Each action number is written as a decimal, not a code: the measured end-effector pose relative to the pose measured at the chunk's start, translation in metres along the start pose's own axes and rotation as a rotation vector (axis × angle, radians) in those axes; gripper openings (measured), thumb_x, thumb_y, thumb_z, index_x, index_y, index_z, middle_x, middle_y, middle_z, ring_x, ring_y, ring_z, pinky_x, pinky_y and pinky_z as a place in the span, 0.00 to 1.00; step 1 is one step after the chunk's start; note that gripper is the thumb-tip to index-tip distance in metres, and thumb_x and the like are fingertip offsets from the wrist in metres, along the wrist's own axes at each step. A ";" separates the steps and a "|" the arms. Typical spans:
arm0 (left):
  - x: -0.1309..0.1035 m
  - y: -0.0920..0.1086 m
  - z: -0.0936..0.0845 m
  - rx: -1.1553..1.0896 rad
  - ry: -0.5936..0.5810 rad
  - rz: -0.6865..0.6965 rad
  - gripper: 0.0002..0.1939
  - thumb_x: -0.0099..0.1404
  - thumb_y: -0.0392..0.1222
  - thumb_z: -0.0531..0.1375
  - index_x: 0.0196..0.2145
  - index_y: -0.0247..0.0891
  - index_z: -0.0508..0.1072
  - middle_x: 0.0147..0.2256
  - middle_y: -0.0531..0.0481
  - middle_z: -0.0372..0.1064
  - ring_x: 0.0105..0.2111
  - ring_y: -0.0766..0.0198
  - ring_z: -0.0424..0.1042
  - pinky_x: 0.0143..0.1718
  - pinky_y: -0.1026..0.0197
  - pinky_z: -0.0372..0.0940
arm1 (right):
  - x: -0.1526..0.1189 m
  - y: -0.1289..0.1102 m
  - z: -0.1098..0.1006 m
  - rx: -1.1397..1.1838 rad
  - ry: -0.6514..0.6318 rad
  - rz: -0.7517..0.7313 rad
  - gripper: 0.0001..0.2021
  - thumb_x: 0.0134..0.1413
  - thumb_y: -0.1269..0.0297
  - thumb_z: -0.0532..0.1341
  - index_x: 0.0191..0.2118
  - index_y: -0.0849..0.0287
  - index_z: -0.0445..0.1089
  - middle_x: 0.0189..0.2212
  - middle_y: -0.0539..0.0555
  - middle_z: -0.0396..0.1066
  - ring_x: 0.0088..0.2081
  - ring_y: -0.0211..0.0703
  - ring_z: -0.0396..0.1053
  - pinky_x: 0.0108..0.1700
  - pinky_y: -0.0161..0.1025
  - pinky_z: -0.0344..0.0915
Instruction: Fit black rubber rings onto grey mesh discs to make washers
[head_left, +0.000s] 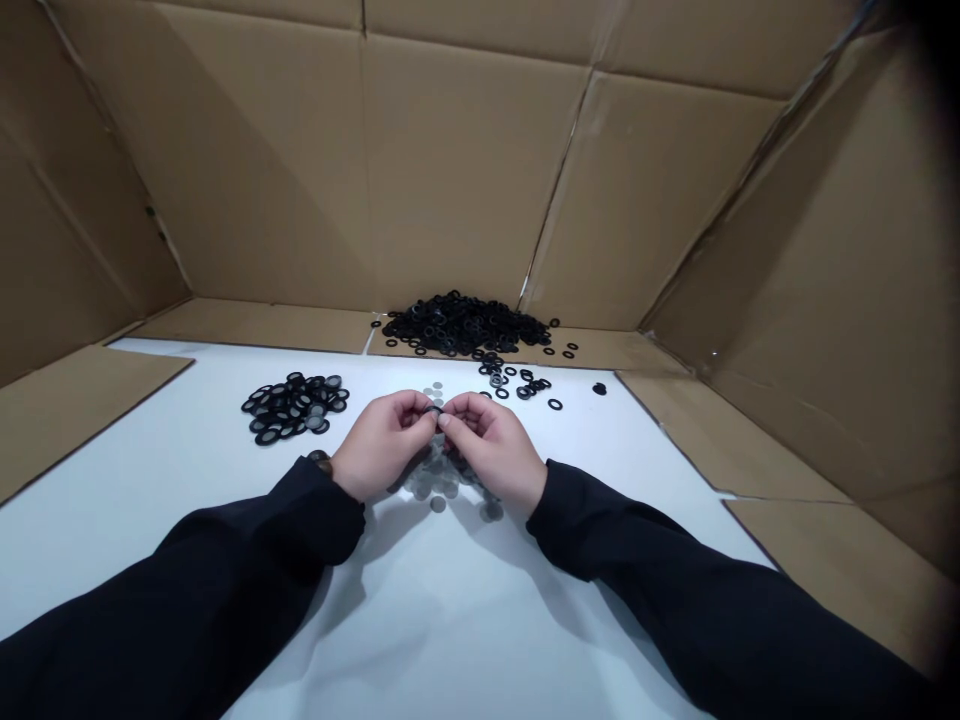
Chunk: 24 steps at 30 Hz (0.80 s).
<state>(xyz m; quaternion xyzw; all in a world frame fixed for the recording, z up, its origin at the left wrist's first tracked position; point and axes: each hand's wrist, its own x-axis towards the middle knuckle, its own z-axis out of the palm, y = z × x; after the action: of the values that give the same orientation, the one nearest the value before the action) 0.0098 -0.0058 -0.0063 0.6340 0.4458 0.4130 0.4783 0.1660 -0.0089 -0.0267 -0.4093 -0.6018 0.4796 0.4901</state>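
Note:
My left hand (386, 440) and my right hand (491, 445) meet at the middle of the white table, each pinching a small black ring (433, 409) between thumb and fingers. Whether a disc sits inside the ring is hidden by my fingertips. Below my hands lies a loose heap of small grey mesh-like discs (437, 478), partly covered by them. To the left of my left hand is a pile of black rings with grey discs in them (296, 408). Several loose black rings (555, 405) are scattered beyond my right hand.
A large heap of black rings (465, 325) rests at the back on a cardboard flap, against the cardboard wall (465, 180). Cardboard side walls (832, 290) enclose the white table surface (450, 640). A small black clump (599, 389) lies at the right.

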 end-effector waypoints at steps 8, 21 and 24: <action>-0.001 0.008 -0.001 0.156 -0.075 -0.101 0.08 0.59 0.43 0.58 0.26 0.38 0.66 0.20 0.55 0.65 0.18 0.70 0.60 0.18 0.67 0.52 | -0.001 0.001 -0.002 -0.169 0.060 -0.087 0.07 0.57 0.59 0.59 0.33 0.58 0.66 0.26 0.48 0.64 0.27 0.36 0.60 0.29 0.34 0.58; -0.002 0.002 0.002 0.006 -0.002 0.014 0.08 0.60 0.44 0.59 0.31 0.37 0.67 0.23 0.56 0.64 0.23 0.69 0.63 0.24 0.67 0.58 | -0.001 0.001 0.000 -0.016 -0.010 -0.017 0.09 0.56 0.57 0.61 0.35 0.58 0.66 0.27 0.48 0.67 0.29 0.37 0.66 0.32 0.35 0.64; -0.002 0.001 0.001 0.070 -0.021 0.015 0.08 0.60 0.44 0.58 0.30 0.36 0.68 0.23 0.55 0.65 0.23 0.68 0.63 0.24 0.67 0.58 | 0.000 0.000 -0.002 -0.113 0.012 -0.079 0.08 0.56 0.59 0.60 0.36 0.58 0.67 0.29 0.49 0.67 0.30 0.37 0.65 0.33 0.35 0.63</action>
<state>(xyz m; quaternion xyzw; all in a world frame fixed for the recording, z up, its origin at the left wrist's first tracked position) 0.0107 -0.0078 -0.0062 0.6581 0.4501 0.3939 0.4574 0.1676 -0.0088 -0.0265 -0.4153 -0.6406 0.4227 0.4883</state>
